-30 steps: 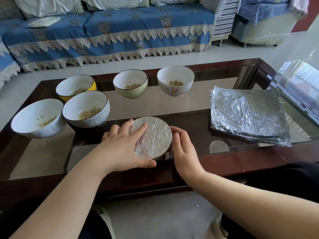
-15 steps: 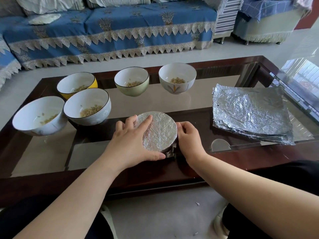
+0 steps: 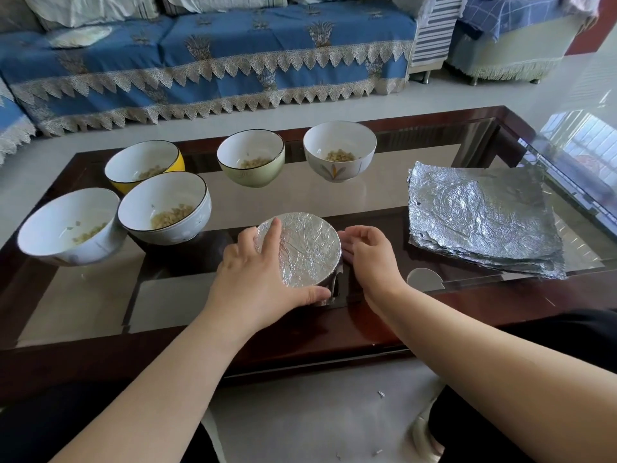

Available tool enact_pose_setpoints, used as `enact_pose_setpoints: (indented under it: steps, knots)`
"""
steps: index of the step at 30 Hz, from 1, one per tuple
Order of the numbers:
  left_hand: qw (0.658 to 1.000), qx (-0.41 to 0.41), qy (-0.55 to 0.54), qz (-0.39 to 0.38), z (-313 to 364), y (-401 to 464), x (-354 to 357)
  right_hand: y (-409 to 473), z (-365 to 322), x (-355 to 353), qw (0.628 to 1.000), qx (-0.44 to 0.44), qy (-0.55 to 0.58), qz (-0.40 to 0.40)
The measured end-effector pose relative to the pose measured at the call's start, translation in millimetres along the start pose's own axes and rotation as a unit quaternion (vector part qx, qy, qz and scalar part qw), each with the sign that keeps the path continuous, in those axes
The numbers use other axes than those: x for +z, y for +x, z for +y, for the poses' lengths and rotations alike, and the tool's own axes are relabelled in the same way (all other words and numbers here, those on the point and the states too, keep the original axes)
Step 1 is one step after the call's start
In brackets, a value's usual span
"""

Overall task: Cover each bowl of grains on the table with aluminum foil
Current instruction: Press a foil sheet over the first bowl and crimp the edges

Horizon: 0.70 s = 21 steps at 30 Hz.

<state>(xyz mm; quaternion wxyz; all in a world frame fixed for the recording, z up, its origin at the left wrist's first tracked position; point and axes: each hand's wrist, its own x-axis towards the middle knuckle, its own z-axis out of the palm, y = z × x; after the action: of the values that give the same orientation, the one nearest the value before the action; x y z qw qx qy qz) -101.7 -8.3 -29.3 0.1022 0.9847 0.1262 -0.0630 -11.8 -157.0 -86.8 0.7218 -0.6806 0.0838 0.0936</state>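
Foil-capped bowl: left hand spread flat, right hand cupping side, crimping rim. Next: fresh sheet from foil stack.

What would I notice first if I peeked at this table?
The shiny foil-covered bowl at the table's near edge, with the left hand and right hand pressing its sides. Behind it stand five open bowls of grains, such as the yellow bowl. A crinkly stack of foil sheets lies to the right.
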Motion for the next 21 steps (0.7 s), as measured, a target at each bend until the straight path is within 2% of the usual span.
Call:
enact_pose_setpoints:
  steps: [3,6,11,16,21]
  knots:
    - [1.000,-0.001,0.019,0.023,-0.3,-0.2,6.2,-14.9,-1.1,-5.4,0.993,-0.081,-0.090,-0.014]
    - [0.999,0.026,0.032,0.005,-1.7,2.7,8.1,-26.4,-0.3,-7.9,0.980,-0.131,-0.144,-0.036]
    - [0.996,0.069,0.052,-0.003,-2.3,7.4,9.9,-33.2,7.0,-8.8,0.971,-0.156,-0.176,-0.041]
    - [0.995,0.066,0.070,0.014,-1.9,8.3,14.4,-35.4,18.1,-3.8,0.968,-0.167,-0.176,-0.061]
    - [0.995,0.064,0.070,0.022,1.1,9.0,15.3,-33.9,19.7,3.9,0.970,-0.159,-0.177,-0.049]
